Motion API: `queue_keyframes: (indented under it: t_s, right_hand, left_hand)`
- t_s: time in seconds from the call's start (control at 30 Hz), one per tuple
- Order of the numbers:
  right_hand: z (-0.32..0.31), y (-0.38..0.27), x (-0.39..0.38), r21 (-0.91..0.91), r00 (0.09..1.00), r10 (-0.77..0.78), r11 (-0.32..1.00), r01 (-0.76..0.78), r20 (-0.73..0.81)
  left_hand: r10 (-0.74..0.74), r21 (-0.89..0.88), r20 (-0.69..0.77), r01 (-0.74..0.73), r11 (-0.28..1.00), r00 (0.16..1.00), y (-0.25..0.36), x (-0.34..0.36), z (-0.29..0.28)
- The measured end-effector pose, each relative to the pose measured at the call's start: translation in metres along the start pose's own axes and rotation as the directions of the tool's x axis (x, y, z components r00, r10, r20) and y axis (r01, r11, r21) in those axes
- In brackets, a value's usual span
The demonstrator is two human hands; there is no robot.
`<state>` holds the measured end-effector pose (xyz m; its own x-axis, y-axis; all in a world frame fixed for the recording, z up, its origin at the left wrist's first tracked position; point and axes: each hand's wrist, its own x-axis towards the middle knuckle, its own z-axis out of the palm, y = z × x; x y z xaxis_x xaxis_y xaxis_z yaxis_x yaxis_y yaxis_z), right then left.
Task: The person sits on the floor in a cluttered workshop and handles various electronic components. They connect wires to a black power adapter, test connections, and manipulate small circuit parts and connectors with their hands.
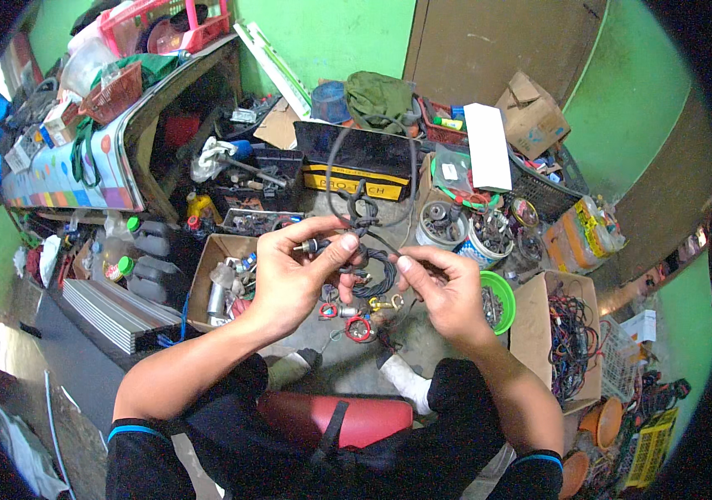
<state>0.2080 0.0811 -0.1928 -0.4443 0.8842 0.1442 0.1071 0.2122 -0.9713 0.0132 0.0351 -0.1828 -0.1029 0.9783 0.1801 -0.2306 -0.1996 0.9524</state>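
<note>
A thin dark cable (363, 220) stretches between my two hands, gathered in a knot, with a wide loop standing up above it. My left hand (289, 271) is closed on the cable just below the knot. A small dark plug-like end (309, 247) with a metal tip sticks out beside the left thumb. Thumb and fingers of my right hand (449, 292) pinch another stretch of the cable to the right. Behind and below the hands is a coil of dark cable (383, 279); whether it joins the held one, I cannot tell.
Small red-ringed parts (358, 328) lie on the floor between my feet. Around them stand a cardboard box of parts (203, 287), a green bowl (509, 302), buckets of hardware (442, 223), a box of wires (531, 333) and a black-and-yellow toolbox (356, 183).
</note>
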Motion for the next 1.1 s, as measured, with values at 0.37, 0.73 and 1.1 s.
queue_keyframes:
  t_s: [0.37,0.73,1.1]
  right_hand:
    - [0.004,-0.002,-0.002,-0.224,0.966,-0.259,0.942,0.251,-0.007]
    - [0.001,-0.005,-0.003,-0.061,0.976,-0.205,0.976,0.21,0.079]
    - [-0.001,-0.002,-0.004,-0.063,0.99,-0.137,0.988,0.139,0.03]
  left_hand:
    - [-0.012,0.076,0.06,0.008,0.997,0.998,-0.009,-0.003,0.006]
    - [-0.084,0.095,0.162,0.069,0.993,0.983,-0.012,-0.008,0.009]
    - [-0.015,0.09,0.048,0.011,0.996,0.999,-0.003,-0.004,0.003]
